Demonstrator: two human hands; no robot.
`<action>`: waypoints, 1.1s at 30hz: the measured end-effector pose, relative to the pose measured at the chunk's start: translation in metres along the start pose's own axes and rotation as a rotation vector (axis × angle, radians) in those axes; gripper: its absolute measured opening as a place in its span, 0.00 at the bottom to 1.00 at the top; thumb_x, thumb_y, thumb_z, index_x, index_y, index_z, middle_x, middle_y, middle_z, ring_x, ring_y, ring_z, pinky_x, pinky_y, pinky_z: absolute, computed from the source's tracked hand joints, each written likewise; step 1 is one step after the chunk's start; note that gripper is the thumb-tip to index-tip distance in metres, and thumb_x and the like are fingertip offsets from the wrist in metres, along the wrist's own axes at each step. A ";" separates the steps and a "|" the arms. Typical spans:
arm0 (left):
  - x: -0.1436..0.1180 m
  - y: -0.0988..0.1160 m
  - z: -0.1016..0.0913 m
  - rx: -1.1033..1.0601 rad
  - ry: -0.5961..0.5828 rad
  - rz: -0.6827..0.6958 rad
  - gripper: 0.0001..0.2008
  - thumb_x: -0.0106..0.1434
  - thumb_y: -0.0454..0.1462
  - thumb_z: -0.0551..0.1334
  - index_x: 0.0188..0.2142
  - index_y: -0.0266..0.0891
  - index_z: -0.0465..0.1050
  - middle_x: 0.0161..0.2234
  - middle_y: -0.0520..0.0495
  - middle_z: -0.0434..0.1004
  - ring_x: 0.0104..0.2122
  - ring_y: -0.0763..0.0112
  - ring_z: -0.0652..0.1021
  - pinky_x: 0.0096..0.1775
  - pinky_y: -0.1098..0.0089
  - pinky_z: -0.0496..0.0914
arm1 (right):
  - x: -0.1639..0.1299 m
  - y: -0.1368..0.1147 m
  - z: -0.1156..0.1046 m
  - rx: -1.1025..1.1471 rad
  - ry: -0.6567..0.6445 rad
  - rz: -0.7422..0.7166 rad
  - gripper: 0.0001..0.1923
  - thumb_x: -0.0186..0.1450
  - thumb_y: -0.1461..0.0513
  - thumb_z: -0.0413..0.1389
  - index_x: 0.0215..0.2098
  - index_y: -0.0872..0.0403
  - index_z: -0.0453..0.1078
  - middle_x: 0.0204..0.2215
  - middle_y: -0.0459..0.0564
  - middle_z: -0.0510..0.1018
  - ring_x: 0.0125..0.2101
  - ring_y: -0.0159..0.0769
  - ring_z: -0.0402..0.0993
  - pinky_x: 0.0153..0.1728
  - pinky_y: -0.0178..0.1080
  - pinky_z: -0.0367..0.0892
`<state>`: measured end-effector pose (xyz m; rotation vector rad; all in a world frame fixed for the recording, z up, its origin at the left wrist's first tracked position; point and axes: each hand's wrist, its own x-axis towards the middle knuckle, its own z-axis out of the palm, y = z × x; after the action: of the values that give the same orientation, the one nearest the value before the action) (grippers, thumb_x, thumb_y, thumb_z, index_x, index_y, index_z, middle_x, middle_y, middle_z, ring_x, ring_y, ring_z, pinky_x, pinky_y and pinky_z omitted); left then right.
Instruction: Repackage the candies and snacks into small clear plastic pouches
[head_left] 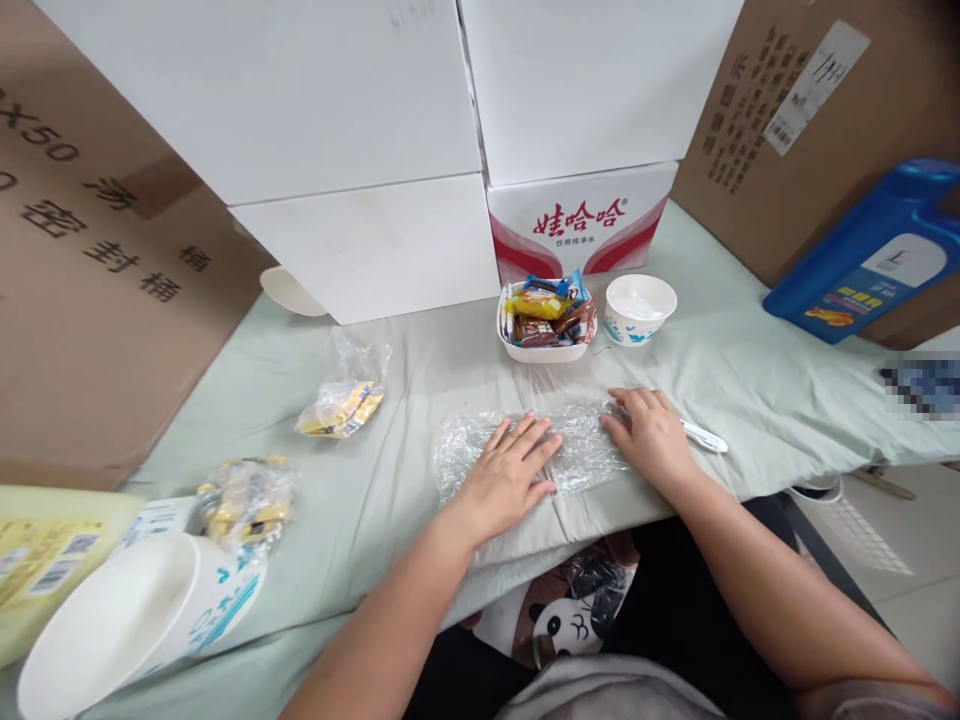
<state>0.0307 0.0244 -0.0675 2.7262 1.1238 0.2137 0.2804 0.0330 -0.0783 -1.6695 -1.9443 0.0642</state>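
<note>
A sheet of plastic wrap [525,450] is pressed flat near the table's front edge under the left hand [506,475] and right hand [652,440], fingers spread. The thin film could be wrinkled, or could cling to the palms, if dragged unevenly.

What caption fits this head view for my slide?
Both hands, left and right, press flat on clear plastic wrap spread over a cloth-covered table.

Looked like a storeroom or packing area, not a kitchen. Stacked white cartons [360,130] and brown shipping boxes [97,250] with barcode labels crowded a makeshift table [750,390] covered in pale green cloth. Noted a bottled-water case [581,225], blue detergent jug [870,250], paper bowls [640,308].
</note>
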 end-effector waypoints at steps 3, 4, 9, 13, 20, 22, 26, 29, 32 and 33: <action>-0.001 0.000 -0.001 -0.012 0.030 0.001 0.27 0.67 0.44 0.59 0.63 0.44 0.58 0.67 0.43 0.56 0.68 0.57 0.52 0.66 0.49 0.49 | 0.000 -0.002 0.001 -0.037 -0.024 -0.057 0.07 0.65 0.61 0.52 0.36 0.52 0.72 0.37 0.56 0.75 0.41 0.49 0.67 0.45 0.49 0.64; -0.001 0.000 -0.001 -0.012 0.039 0.002 0.27 0.67 0.44 0.59 0.63 0.44 0.58 0.67 0.43 0.56 0.68 0.57 0.52 0.66 0.49 0.49 | 0.000 -0.002 0.001 -0.021 -0.016 -0.062 0.07 0.66 0.61 0.51 0.34 0.52 0.71 0.36 0.55 0.75 0.40 0.48 0.67 0.45 0.49 0.65; -0.002 0.001 -0.005 -0.007 0.050 0.010 0.28 0.66 0.43 0.60 0.63 0.44 0.58 0.67 0.42 0.54 0.68 0.56 0.50 0.65 0.48 0.49 | 0.001 0.002 -0.002 0.105 0.060 0.011 0.07 0.66 0.62 0.48 0.36 0.51 0.68 0.33 0.53 0.76 0.37 0.45 0.70 0.41 0.46 0.66; -0.002 0.001 -0.005 -0.030 0.047 -0.009 0.28 0.66 0.44 0.60 0.63 0.46 0.57 0.67 0.42 0.53 0.68 0.56 0.50 0.65 0.47 0.48 | 0.001 0.006 0.001 0.002 0.042 0.043 0.09 0.67 0.62 0.47 0.37 0.52 0.69 0.33 0.53 0.78 0.36 0.45 0.71 0.40 0.46 0.66; -0.001 -0.003 -0.002 -0.052 -0.068 -0.139 0.33 0.65 0.50 0.59 0.66 0.44 0.54 0.69 0.40 0.47 0.68 0.49 0.46 0.64 0.41 0.43 | 0.000 0.001 -0.004 -0.226 0.107 0.046 0.12 0.67 0.60 0.50 0.44 0.56 0.72 0.40 0.60 0.76 0.42 0.52 0.69 0.44 0.52 0.65; -0.001 -0.003 0.000 -0.055 -0.060 -0.137 0.33 0.65 0.50 0.58 0.66 0.45 0.54 0.69 0.41 0.46 0.68 0.50 0.46 0.64 0.41 0.42 | -0.003 -0.008 -0.008 -0.190 0.134 -0.024 0.14 0.68 0.59 0.50 0.48 0.54 0.72 0.46 0.60 0.75 0.48 0.53 0.67 0.49 0.54 0.63; -0.001 -0.004 0.002 -0.056 -0.048 -0.134 0.34 0.64 0.50 0.59 0.67 0.47 0.52 0.69 0.42 0.46 0.69 0.51 0.45 0.65 0.42 0.42 | -0.011 -0.026 0.001 -0.125 -0.169 -0.365 0.27 0.67 0.49 0.51 0.61 0.50 0.63 0.62 0.56 0.65 0.63 0.53 0.54 0.60 0.58 0.51; -0.003 -0.017 -0.001 -0.053 -0.075 -0.188 0.37 0.62 0.53 0.59 0.67 0.49 0.51 0.69 0.43 0.45 0.69 0.51 0.46 0.65 0.44 0.41 | -0.016 -0.028 0.015 -0.164 -0.328 -0.385 0.39 0.65 0.41 0.49 0.66 0.52 0.55 0.66 0.58 0.58 0.66 0.57 0.45 0.61 0.63 0.45; -0.012 -0.043 -0.010 -0.037 -0.112 -0.370 0.39 0.60 0.57 0.58 0.66 0.48 0.52 0.69 0.41 0.44 0.68 0.46 0.45 0.63 0.41 0.41 | -0.018 -0.022 0.019 -0.189 -0.346 -0.302 0.40 0.65 0.39 0.47 0.67 0.53 0.53 0.66 0.59 0.56 0.67 0.58 0.44 0.61 0.66 0.42; -0.016 -0.051 -0.016 -0.025 -0.110 -0.454 0.39 0.61 0.57 0.57 0.66 0.46 0.53 0.69 0.39 0.45 0.68 0.44 0.45 0.63 0.40 0.43 | -0.018 -0.019 0.016 -0.187 -0.337 -0.285 0.40 0.65 0.40 0.48 0.67 0.53 0.54 0.66 0.60 0.56 0.67 0.59 0.44 0.61 0.66 0.41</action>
<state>-0.0181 0.0505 -0.0645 2.3443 1.6453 0.0111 0.2571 0.0175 -0.0908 -1.5545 -2.4935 0.0588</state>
